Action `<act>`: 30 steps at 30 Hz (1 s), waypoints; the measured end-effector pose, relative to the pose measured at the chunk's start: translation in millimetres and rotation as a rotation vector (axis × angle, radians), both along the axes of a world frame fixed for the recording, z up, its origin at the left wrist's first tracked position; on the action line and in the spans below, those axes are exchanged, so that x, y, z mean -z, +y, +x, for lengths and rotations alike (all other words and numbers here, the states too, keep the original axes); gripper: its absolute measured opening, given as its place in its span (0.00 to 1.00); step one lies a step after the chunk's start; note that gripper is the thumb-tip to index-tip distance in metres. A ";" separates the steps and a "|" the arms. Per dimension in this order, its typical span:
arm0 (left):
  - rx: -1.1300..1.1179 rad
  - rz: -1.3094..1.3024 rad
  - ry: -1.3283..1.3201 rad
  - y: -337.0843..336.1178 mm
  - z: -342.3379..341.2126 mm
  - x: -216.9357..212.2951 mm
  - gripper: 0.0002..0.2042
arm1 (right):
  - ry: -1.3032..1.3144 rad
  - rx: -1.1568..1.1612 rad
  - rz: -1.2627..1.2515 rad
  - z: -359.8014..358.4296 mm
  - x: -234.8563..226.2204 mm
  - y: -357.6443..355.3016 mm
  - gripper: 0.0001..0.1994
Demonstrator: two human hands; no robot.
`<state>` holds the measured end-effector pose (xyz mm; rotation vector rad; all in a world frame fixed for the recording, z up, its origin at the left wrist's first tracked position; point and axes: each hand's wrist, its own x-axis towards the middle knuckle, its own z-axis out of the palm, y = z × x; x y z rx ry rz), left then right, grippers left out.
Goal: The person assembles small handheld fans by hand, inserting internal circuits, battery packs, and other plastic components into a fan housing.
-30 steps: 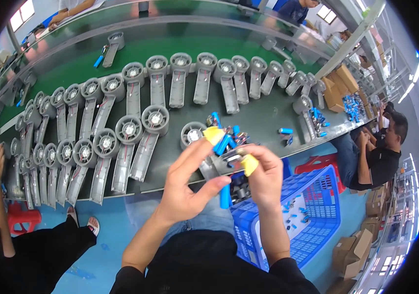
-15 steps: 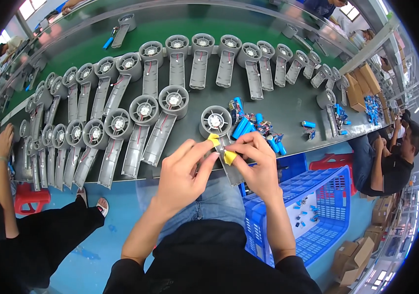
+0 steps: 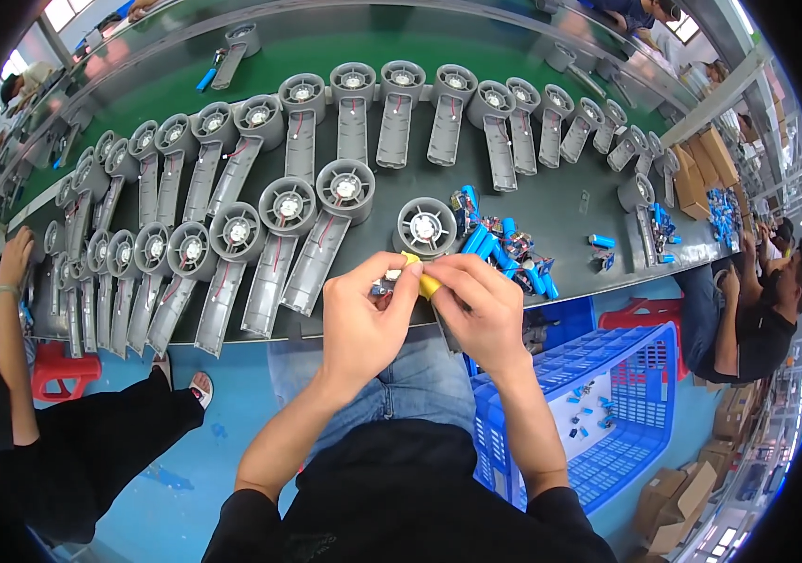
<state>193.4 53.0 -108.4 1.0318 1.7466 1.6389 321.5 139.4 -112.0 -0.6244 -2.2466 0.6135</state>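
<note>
Yellow part (image 3: 424,280), small and partly hidden, sits pinched between the fingertips of both hands, just over the near edge of the surface (image 3: 570,202). The left hand (image 3: 363,319) is curled nearly closed, its thumb and forefinger also gripping a small circuit board (image 3: 384,281) with blue bits; the right hand (image 3: 481,305) is likewise closed, its fingers pressing on the yellow part from the right. Just beyond the hands lies a grey fan housing (image 3: 426,227) with a round grille, and to its right a pile of blue cylindrical battery cells (image 3: 504,251). Rows of the same grey housings (image 3: 232,235) spread across the left and far side of the surface. A blue plastic crate (image 3: 598,413) stands on the floor near right, holding a few small blue pieces. Brown cardboard boxes (image 3: 678,502) sit at the far right on the floor.
</note>
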 end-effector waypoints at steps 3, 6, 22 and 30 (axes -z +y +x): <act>0.020 -0.049 -0.115 -0.7 -2.8 3.8 0.06 | -0.007 0.008 0.122 -1.4 -1.6 -0.6 0.12; 0.098 0.083 -0.041 -10.2 -3.3 9.3 0.09 | 0.015 0.038 0.103 -2.3 -1.5 -1.7 0.13; -0.020 0.204 0.272 -16.1 -4.1 25.4 0.11 | 0.022 0.004 -0.089 -6.2 0.6 -5.2 0.12; 0.119 0.226 0.367 -18.1 -11.0 24.1 0.10 | 0.023 -0.014 -0.064 -3.5 1.8 -1.0 0.12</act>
